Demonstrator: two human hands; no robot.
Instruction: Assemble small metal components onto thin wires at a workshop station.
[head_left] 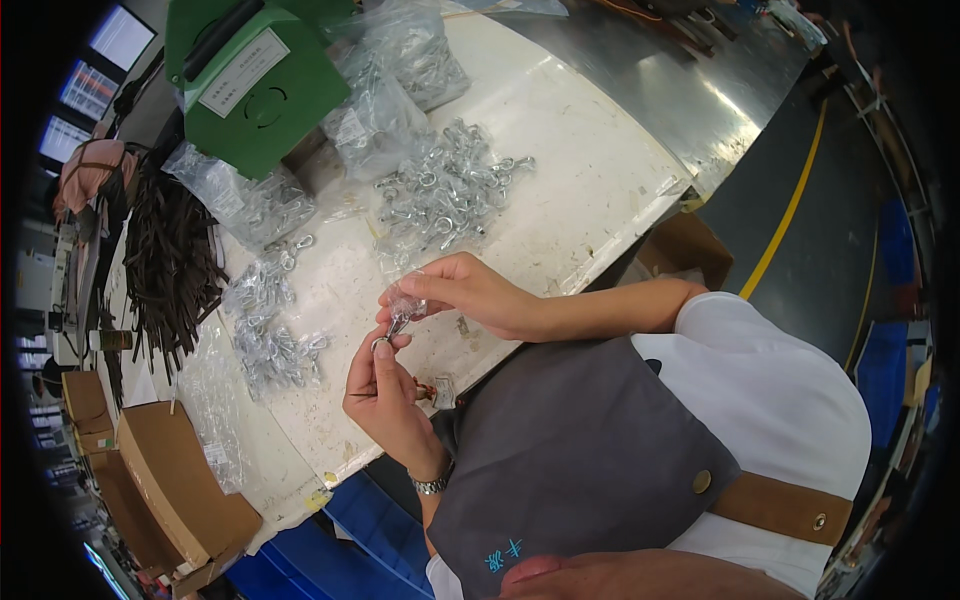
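Near the table's front edge, my two hands meet over a small metal snap hook. My left hand, with a watch on its wrist, is closed in a pinch on the hook's lower end. Between the fingers of my right hand is a crinkled clear plastic wrapper around the hook's upper part; the fingers hide some of it. Beyond my hands lies a loose pile of silver snap hooks, many seemingly in clear plastic. A second pile of hooks lies to the left.
A green machine housing stands at the far side of the white table. Bags of hooks lie beside it. Dark strips hang at the left, above an open cardboard box. A small orange-brown item is near my left wrist.
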